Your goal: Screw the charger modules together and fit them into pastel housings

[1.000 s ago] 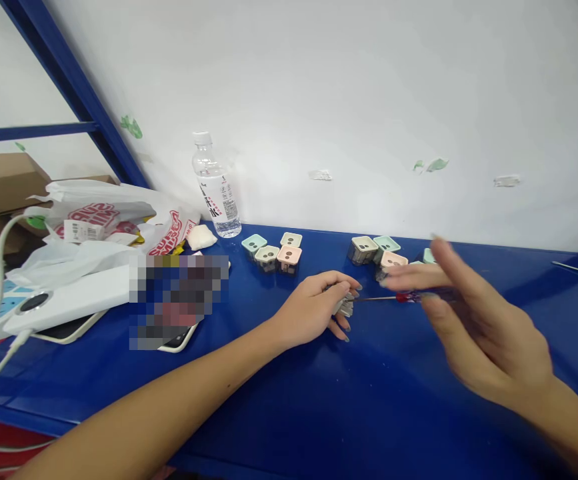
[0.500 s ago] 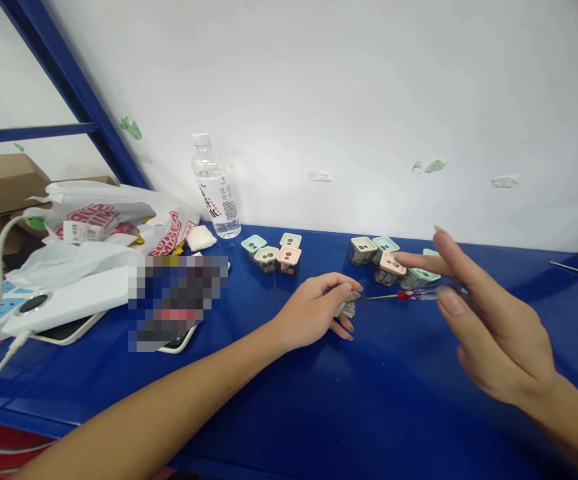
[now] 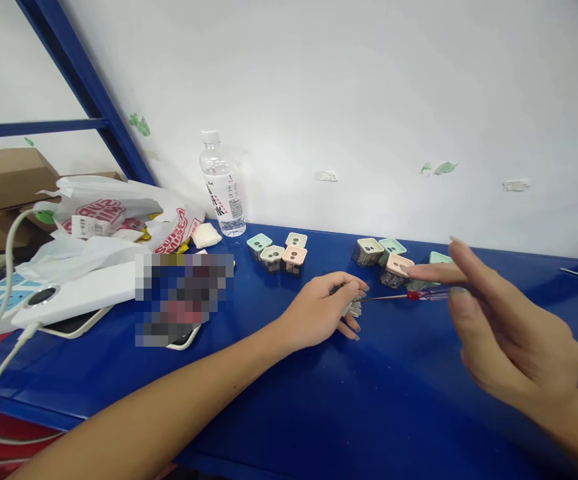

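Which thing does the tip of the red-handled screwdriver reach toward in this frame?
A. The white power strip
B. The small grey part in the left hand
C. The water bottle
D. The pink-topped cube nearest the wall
B. The thin shaft of the red-handled screwdriver runs straight to the small grey part held in the fingers of the left hand.

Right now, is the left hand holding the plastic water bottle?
No, the left hand is closed around a small metal part, while the plastic water bottle stands apart near the wall.
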`<action>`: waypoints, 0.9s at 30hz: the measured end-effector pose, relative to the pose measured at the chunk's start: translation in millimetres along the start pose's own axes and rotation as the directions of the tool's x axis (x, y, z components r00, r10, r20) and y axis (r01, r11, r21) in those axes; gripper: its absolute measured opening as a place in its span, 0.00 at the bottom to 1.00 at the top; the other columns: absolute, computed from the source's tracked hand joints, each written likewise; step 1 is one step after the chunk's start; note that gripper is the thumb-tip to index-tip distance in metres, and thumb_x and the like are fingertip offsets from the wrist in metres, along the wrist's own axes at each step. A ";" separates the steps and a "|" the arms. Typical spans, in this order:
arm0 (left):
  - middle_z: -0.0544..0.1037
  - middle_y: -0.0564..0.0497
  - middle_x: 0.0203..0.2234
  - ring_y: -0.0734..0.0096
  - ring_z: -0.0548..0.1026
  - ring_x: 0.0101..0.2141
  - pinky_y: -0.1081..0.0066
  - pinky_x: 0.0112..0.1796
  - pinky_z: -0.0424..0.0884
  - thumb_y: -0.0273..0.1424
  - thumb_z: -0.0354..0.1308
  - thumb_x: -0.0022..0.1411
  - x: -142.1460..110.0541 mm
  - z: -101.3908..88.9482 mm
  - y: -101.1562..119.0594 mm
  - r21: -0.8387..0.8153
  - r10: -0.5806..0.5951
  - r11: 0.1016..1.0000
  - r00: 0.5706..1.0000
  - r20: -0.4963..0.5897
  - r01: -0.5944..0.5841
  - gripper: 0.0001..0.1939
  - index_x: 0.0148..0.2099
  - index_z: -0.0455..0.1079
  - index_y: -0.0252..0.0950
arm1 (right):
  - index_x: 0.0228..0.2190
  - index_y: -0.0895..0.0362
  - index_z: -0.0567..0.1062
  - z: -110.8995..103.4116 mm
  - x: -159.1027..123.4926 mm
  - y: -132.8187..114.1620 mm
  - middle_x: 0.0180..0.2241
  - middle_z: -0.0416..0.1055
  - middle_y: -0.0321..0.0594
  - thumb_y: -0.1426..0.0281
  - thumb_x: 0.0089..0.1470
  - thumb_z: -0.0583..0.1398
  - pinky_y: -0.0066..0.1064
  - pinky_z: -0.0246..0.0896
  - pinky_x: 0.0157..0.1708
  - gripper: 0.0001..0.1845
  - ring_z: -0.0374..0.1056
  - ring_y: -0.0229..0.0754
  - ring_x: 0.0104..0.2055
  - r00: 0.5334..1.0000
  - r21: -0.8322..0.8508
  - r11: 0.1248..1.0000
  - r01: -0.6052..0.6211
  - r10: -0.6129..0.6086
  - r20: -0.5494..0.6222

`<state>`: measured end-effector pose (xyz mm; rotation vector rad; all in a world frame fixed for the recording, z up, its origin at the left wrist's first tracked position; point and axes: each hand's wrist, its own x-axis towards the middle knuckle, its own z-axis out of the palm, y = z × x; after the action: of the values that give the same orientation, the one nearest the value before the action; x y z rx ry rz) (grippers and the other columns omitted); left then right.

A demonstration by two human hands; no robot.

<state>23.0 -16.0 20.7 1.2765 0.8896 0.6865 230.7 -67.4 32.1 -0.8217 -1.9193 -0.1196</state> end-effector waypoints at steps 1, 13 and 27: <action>0.72 0.51 0.29 0.76 0.75 0.23 0.76 0.22 0.77 0.32 0.49 0.71 0.0 -0.2 -0.3 0.004 0.000 1.000 1.000 -0.004 0.000 0.11 0.46 0.70 0.32 | 0.66 0.46 0.63 0.5 0.3 -0.4 0.44 0.80 0.42 0.83 0.59 0.57 0.44 0.70 0.46 0.37 0.77 0.47 0.42 1.000 0.005 1.000 0.003 -0.003 -0.016; 0.72 0.51 0.29 0.76 0.75 0.23 0.75 0.23 0.77 0.35 0.53 0.70 0.7 -2.0 -4.3 0.006 0.017 1.000 1.000 -0.003 -0.017 0.11 0.45 0.71 0.32 | 0.64 0.43 0.66 -0.3 4.2 1.2 0.39 0.80 0.40 0.78 0.60 0.60 0.43 0.68 0.42 0.34 0.76 0.46 0.38 1.000 -0.038 0.999 -0.026 0.027 0.008; 0.72 0.52 0.28 0.76 0.75 0.24 0.75 0.24 0.77 0.33 0.51 0.70 0.8 -2.9 -1.9 0.039 0.024 0.999 0.999 -0.026 -0.023 0.11 0.45 0.72 0.32 | 0.63 0.40 0.66 0.6 6.4 0.8 0.35 0.82 0.35 0.79 0.59 0.63 0.41 0.71 0.45 0.36 0.77 0.43 0.36 1.000 -0.101 0.995 -0.005 0.005 -0.001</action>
<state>20.9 -14.2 18.6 1.3165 0.9147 0.7090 229.0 -63.4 36.9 -0.8928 -1.9234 -0.2151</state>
